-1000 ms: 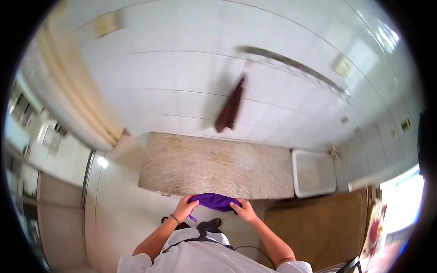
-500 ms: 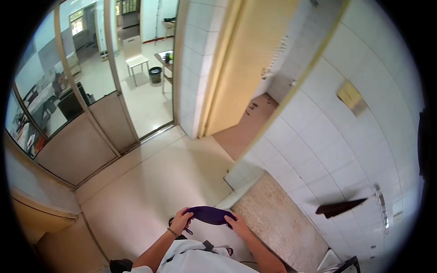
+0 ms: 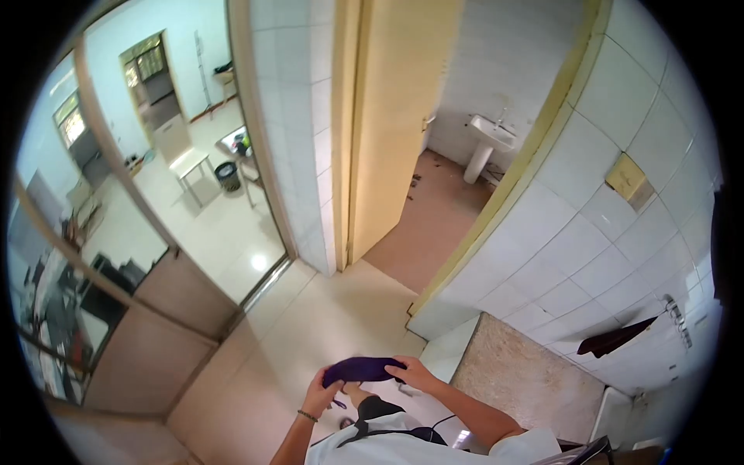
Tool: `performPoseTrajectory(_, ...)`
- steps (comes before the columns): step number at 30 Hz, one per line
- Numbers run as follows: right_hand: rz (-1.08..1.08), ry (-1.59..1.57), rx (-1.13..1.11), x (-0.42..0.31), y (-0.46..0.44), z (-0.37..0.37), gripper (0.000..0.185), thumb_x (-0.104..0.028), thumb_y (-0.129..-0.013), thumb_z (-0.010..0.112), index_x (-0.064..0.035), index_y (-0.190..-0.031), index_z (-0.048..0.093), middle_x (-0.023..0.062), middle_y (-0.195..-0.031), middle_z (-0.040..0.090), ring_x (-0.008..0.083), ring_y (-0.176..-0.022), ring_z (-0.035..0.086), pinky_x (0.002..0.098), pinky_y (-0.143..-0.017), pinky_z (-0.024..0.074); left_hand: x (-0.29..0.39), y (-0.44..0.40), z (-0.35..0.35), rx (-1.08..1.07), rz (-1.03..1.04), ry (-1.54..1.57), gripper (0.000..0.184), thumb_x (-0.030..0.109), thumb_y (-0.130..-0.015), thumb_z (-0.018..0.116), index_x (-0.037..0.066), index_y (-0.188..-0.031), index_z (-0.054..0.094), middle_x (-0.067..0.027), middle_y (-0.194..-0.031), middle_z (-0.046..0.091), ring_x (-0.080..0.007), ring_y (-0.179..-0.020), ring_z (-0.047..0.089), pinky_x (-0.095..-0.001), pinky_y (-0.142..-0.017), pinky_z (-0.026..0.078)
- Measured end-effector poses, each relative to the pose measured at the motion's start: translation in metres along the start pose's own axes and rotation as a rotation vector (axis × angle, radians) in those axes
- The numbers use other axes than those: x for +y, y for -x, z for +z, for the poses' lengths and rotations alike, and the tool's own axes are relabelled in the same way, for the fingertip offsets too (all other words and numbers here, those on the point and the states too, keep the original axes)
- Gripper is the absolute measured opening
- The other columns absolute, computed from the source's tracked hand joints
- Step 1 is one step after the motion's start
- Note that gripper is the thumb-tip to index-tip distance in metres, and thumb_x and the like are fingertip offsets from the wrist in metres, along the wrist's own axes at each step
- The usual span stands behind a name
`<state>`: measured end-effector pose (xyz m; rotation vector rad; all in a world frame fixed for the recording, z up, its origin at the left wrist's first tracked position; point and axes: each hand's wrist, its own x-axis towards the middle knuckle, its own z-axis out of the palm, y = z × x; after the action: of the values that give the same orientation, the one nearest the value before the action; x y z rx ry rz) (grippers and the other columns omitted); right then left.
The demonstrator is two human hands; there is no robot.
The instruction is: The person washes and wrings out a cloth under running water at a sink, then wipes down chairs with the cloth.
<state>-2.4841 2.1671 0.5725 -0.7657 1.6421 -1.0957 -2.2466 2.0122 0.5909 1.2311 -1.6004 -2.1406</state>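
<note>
A dark purple cloth [image 3: 361, 370] is stretched between my two hands in front of my body. My left hand [image 3: 318, 394], with a bracelet at the wrist, grips its left end, and a thin purple loop hangs just below. My right hand [image 3: 413, 373] pinches the right end, thumb on top. Below the cloth, my legs and a foot show partly above the white shirt.
A speckled counter [image 3: 519, 380] lies to the right, beside a white basin [image 3: 612, 417]. A dark cloth [image 3: 618, 339] hangs on the tiled wall. Ahead are a yellow door [image 3: 395, 132], a pedestal sink [image 3: 493, 135], and a glazed partition on the left.
My view has swung left from the counter and wall toward the doorways. Both hands still hold the purple cloth, and one leg has come forward beneath it.
</note>
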Motion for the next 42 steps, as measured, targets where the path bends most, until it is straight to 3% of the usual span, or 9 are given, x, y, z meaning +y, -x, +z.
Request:
performPoseTrajectory(6,0.036,0.081,-0.004,-0.056,-0.091,-0.07,0.041,-0.036,-0.093,0.064,-0.0082,-0.123,0.063,-0.0007,-0.079,0.061,0.0072,-0.066,0.053,0.0255,-0.061,0.0473,0.092,-0.123,-0.001,-0.123,0.09,-0.261,0.053,0.007,-0.077,0.071,0.006,-0.127,0.053,-0.0055,-0.098,0.062,-0.0103,-0.074,0.06,-0.0246,-0.061,0.051)
performPoseTrajectory(9,-0.178,0.117,0.006,-0.038,-0.155,-0.102,0.043,-0.036,-0.094,0.062,-0.0096,-0.128,0.06,-0.0002,-0.083,0.063,0.0083,-0.067,0.054,0.027,-0.063,0.0485,0.145,-0.187,0.002,-0.121,0.153,-0.321,0.046,0.004,-0.078,0.068,0.005,-0.123,0.058,-0.0052,-0.093,0.063,-0.0103,-0.078,0.06,-0.0254,-0.063,0.051)
performPoseTrajectory(12,0.015,0.097,-0.011,-0.098,-0.183,-0.131,0.046,-0.036,-0.095,0.06,-0.0089,-0.131,0.057,0.0009,-0.086,0.065,0.0104,-0.07,0.055,0.028,-0.066,0.049,0.183,-0.252,0.006,-0.118,0.257,-0.312,0.04,0.0,-0.08,0.065,0.003,-0.119,0.059,-0.0043,-0.09,0.063,-0.0103,-0.079,0.06,-0.0254,-0.067,0.05)
performPoseTrajectory(15,0.109,0.178,0.083,-0.108,-0.235,-0.175,0.046,-0.04,-0.094,0.061,-0.0057,-0.126,0.059,0.0023,-0.087,0.065,0.0112,-0.072,0.056,0.0286,-0.067,0.0487,0.233,-0.336,0.026,-0.176,0.095,-0.24,0.038,-0.003,-0.082,0.063,0.002,-0.119,0.059,-0.0058,-0.094,0.066,-0.0123,-0.081,0.061,-0.0264,-0.071,0.052)
performPoseTrajectory(20,0.207,0.059,0.267,-0.097,-0.307,-0.221,0.042,-0.038,-0.093,0.063,-0.0044,-0.118,0.063,0.0016,-0.078,0.063,0.0108,-0.068,0.055,0.0294,-0.062,0.0465,0.259,-0.487,0.06,-0.341,0.477,-0.385,0.034,0.002,-0.082,0.065,0.002,-0.115,0.061,-0.0097,-0.094,0.067,-0.0199,-0.083,0.064,-0.0316,-0.073,0.053)
performPoseTrajectory(21,0.219,-0.086,0.314,-0.117,-0.318,-0.228,0.039,-0.04,-0.093,0.061,-0.0017,-0.095,0.063,0.0069,-0.073,0.061,0.0142,-0.062,0.056,0.0313,-0.061,0.046,0.27,-0.521,0.072,-0.393,0.487,-0.429,0.033,0.003,-0.082,0.066,0.002,-0.114,0.061,-0.0116,-0.095,0.068,-0.023,-0.085,0.065,-0.0331,-0.074,0.053)
performPoseTrajectory(25,0.263,-0.1,0.504,-0.121,-0.361,-0.265,0.034,-0.037,-0.092,0.063,-0.0028,-0.094,0.065,0.0032,-0.074,0.063,0.0118,-0.064,0.055,0.029,-0.06,0.0453,0.353,-0.606,0.141,-0.638,0.63,-0.693,0.032,0.013,-0.082,0.067,0.005,-0.112,0.062,-0.0175,-0.103,0.068,-0.0345,-0.096,0.065,-0.0405,-0.083,0.052)
performPoseTrajectory(33,0.247,-0.418,0.793,-0.134,-0.412,-0.34,0.025,-0.026,-0.096,0.061,-0.0023,-0.106,0.062,-0.0023,-0.08,0.057,0.0067,-0.07,0.051,0.0251,-0.06,0.0423,0.442,-0.748,0.344,-1.256,0.658,-1.252,0.029,0.022,-0.082,0.064,0.012,-0.11,0.067,-0.0156,-0.1,0.069,-0.0345,-0.097,0.064,-0.0451,-0.085,0.051)
performPoseTrajectory(42,0.235,-0.626,0.971,-0.102,-0.445,-0.469,0.027,-0.023,-0.097,0.059,-0.0032,-0.116,0.058,-0.0025,-0.088,0.059,0.0067,-0.077,0.053,0.0247,-0.069,0.0459,0.409,-0.846,0.534,-1.614,0.797,-1.252,0.029,0.021,-0.08,0.063,0.011,-0.107,0.068,-0.0151,-0.097,0.07,-0.0334,-0.092,0.066,-0.0435,-0.081,0.052)
